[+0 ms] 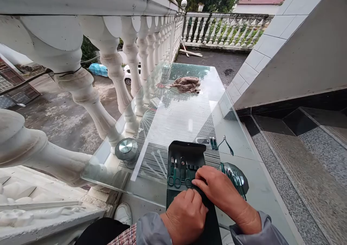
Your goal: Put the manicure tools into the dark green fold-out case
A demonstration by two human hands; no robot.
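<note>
A black manicure case (187,147) lies unfolded at the near end of the glass table. Two green-handled scissors (175,178) and a nail clipper (183,169) sit in its loops, along with another green-ringed tool (188,178). My left hand (186,214) is closed over the case's lower part, its fingertips hidden from view. Beside the ringed tool, my right hand (221,189) bends over the case's right side with thumb and fingers pinched together. Whatever is between those fingers is hidden.
Cuticle nippers (226,145) and nail clippers (213,143) lie on the glass table (187,122). Several slim green tools (237,181) rest right of my right hand. A crumpled brown cloth (186,84) is farther off. White balusters (126,89) line the left; stone steps (295,158) are on the right.
</note>
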